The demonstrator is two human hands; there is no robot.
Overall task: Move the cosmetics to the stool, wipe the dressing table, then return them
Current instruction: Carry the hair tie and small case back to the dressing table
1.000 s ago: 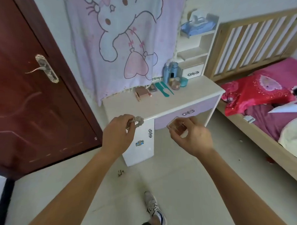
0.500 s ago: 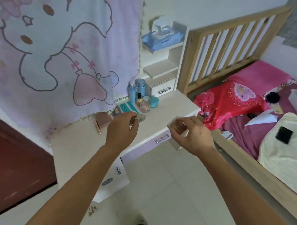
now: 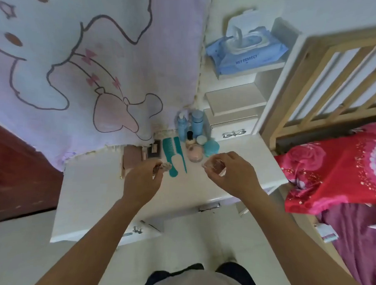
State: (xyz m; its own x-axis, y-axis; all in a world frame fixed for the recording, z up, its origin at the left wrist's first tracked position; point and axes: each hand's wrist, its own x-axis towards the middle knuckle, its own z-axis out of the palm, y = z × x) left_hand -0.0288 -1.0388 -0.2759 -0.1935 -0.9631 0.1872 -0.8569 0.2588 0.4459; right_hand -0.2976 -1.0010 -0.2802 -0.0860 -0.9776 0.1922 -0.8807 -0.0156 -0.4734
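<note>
Combs (image 3: pixel 173 155) and jars (image 3: pixel 195 153) line the dressing table's (image 3: pixel 94 192) back; front passable.

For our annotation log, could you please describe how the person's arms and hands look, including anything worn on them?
Both grips are bare hands: the left grip and the right grip carry no gloves, and no ring or watch shows. The left forearm and right forearm are bare to the frame's edge, with no sleeve, bracelet or marking in view.
</note>
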